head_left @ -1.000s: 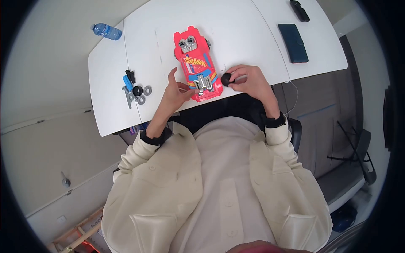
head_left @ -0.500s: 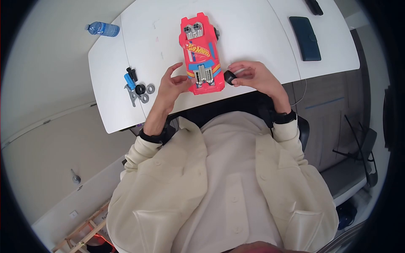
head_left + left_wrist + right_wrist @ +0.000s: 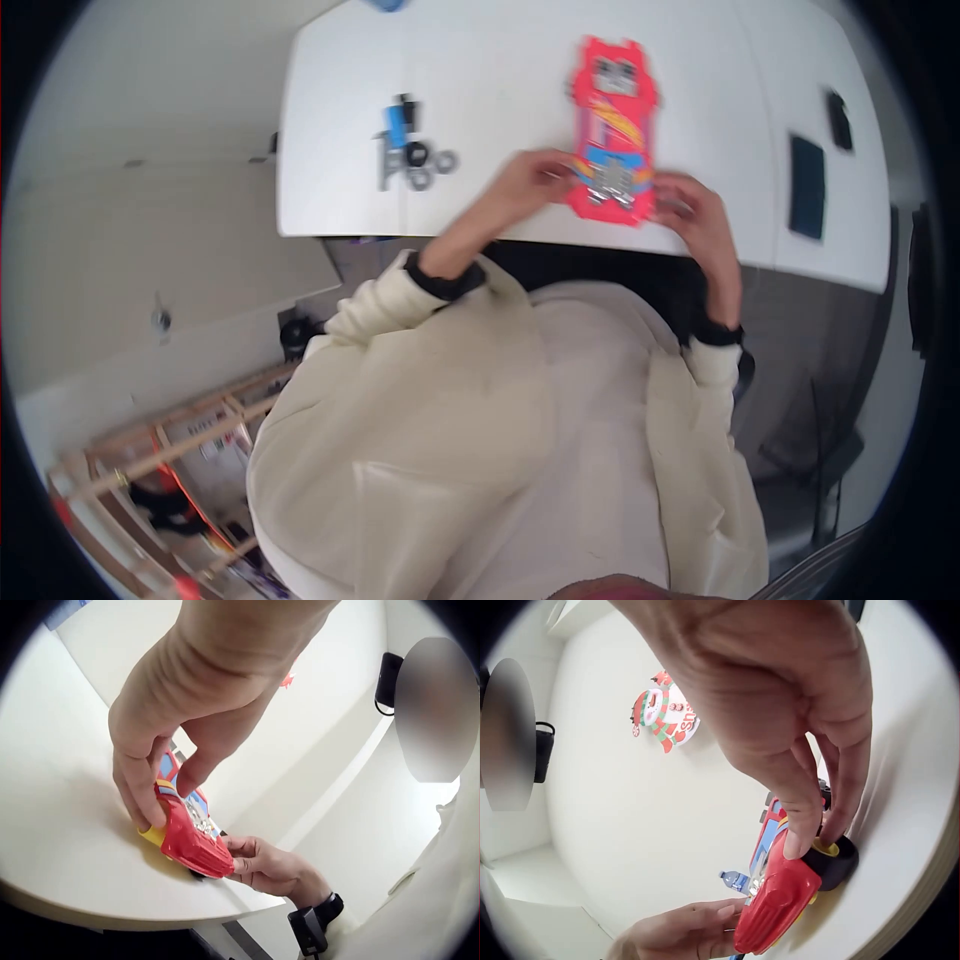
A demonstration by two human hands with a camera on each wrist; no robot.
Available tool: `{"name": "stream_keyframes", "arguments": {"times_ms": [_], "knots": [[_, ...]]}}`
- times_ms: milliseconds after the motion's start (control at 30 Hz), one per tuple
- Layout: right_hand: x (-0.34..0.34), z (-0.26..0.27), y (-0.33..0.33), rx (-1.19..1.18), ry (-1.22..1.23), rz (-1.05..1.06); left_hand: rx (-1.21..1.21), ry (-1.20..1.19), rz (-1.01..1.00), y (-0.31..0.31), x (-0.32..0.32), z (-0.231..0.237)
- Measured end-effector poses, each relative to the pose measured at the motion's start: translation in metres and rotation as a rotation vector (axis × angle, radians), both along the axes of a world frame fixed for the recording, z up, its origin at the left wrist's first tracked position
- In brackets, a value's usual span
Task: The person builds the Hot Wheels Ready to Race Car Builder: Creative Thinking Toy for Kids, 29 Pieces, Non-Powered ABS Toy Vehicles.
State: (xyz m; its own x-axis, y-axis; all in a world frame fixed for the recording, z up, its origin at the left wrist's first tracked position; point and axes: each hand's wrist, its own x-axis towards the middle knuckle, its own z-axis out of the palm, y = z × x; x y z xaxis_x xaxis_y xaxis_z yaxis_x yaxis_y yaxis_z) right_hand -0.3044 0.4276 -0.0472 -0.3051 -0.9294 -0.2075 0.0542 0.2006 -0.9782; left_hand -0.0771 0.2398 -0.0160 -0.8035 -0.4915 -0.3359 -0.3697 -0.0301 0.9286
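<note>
Head view: left hand [image 3: 528, 182] grips one side of a red toy car [image 3: 612, 122] near a white table's edge [image 3: 370, 232]; right hand [image 3: 697, 208] pinches it at a black wheel [image 3: 837, 865]. Likely light, stiff, slick plastic, it looks best held by both flanks.

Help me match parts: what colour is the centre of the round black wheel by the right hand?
Its centre is yellow, clearest in the right wrist view.
</note>
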Motion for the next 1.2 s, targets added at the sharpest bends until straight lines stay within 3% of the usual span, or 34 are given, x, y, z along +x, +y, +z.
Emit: {"name": "stream_keyframes", "arguments": {"times_ms": [133, 167, 267, 333, 500, 667, 700, 733, 833, 1033, 1200], "knots": [[-0.001, 0.014, -0.004, 0.064, 0.058, 0.049, -0.352, -0.035, -0.134, -0.018, 0.024, 0.027], [-0.002, 0.021, -0.004, 0.061, 0.07, 0.064, -0.485, -0.007, -0.111, -0.033, 0.037, 0.025], [-0.005, 0.031, 0.001, 0.079, 0.107, 0.04, -1.022, -0.221, 0.049, -0.078, 0.092, 0.031], [-0.014, 0.026, 0.006, 0.111, 0.217, 0.028, -1.007, -0.443, 0.197, -0.094, 0.118, 0.041], [-0.015, 0.019, 0.007, 0.141, 0.293, 0.049, -1.135, -0.526, 0.221, -0.086, 0.14, 0.041], [0.008, 0.038, 0.004, 0.08, 0.286, 0.023, -1.295, -0.519, 0.288, -0.095, 0.14, -0.005], [0.013, 0.044, 0.004, 0.077, 0.297, 0.027, -1.129, -0.554, 0.39, -0.108, 0.141, -0.024], [0.016, 0.045, 0.007, 0.063, 0.299, 0.026, -1.325, -0.569, 0.276, -0.093, 0.135, -0.003], [0.025, 0.055, -0.002, 0.129, 0.314, 0.016, -1.428, -0.598, 0.261, -0.084, 0.124, 0.015], [0.029, 0.044, 0.0, 0.099, 0.301, 0.007, -1.305, -0.322, 0.382, -0.076, 0.134, 0.021], [0.015, 0.04, 0.004, 0.165, 0.355, 0.024, -1.245, -0.32, 0.313, -0.082, 0.144, 0.016]]}}
